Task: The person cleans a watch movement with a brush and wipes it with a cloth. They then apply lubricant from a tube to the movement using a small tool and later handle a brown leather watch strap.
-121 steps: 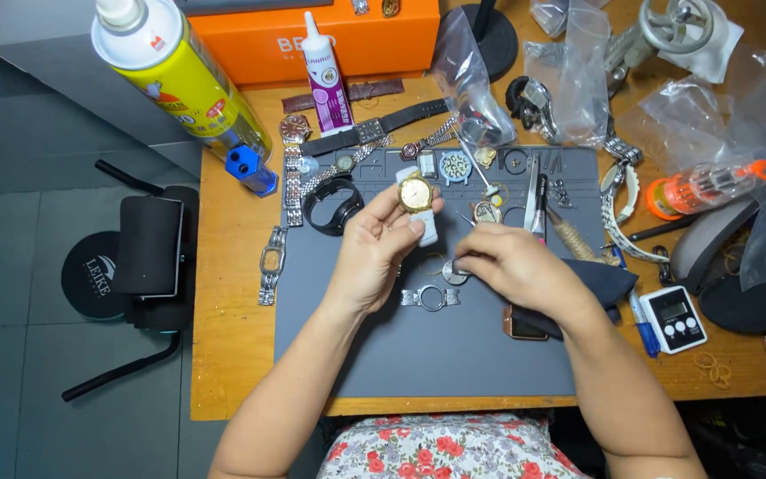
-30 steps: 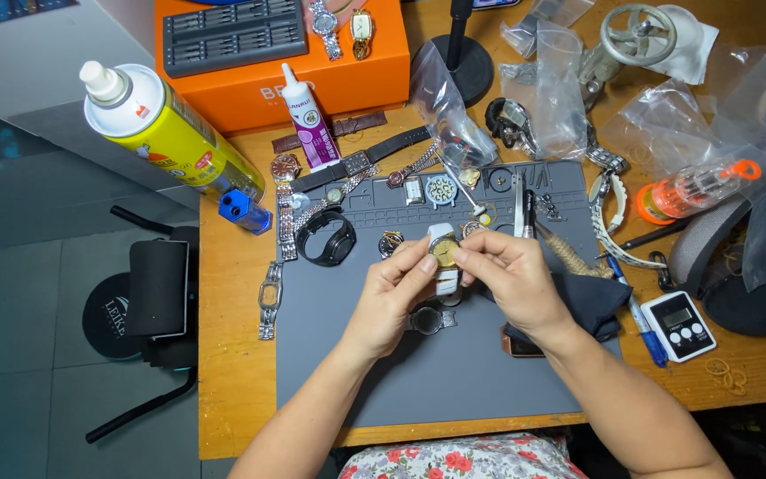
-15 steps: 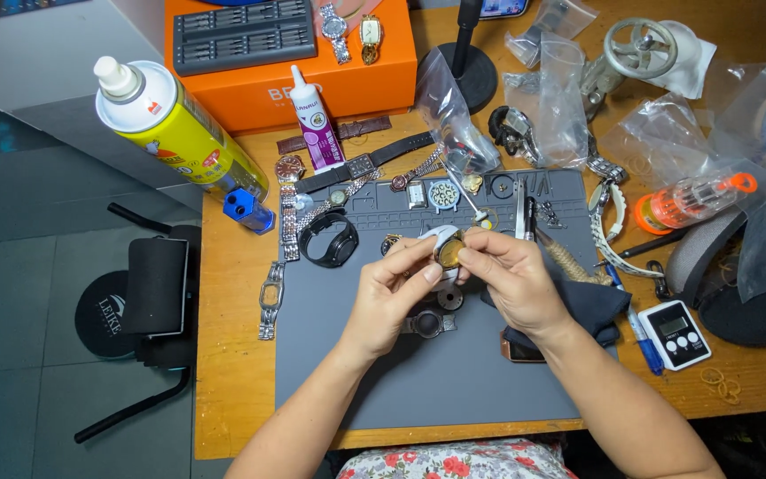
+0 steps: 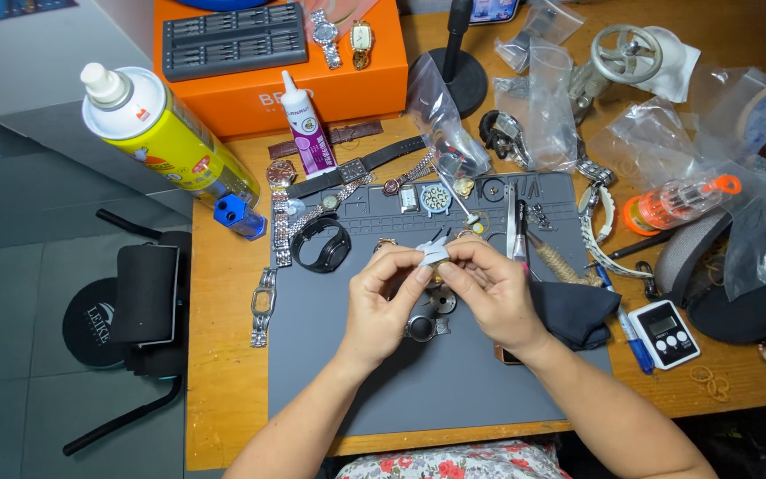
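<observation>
Surface [image 4: 223,355]: wooden, crowded with watch parts, bags and tools.
Mat [image 4: 383,381]: grey, under both my hands.
Box [image 4: 347,89]: orange, at the far edge, a tray of bits on top.
Can [image 4: 170,142]: yellow spray can, lying far left.
My left hand [image 4: 381,310]: fingers [image 4: 418,277] pinched shut on the small pale piece.
My right hand [image 4: 494,293]: fingers pinched on the same piece from the other side.
Piece [image 4: 433,254]: small, whitish, held between both hands above the mat's middle.
Round part [image 4: 420,329]: dark, on the mat just below my hands.
</observation>
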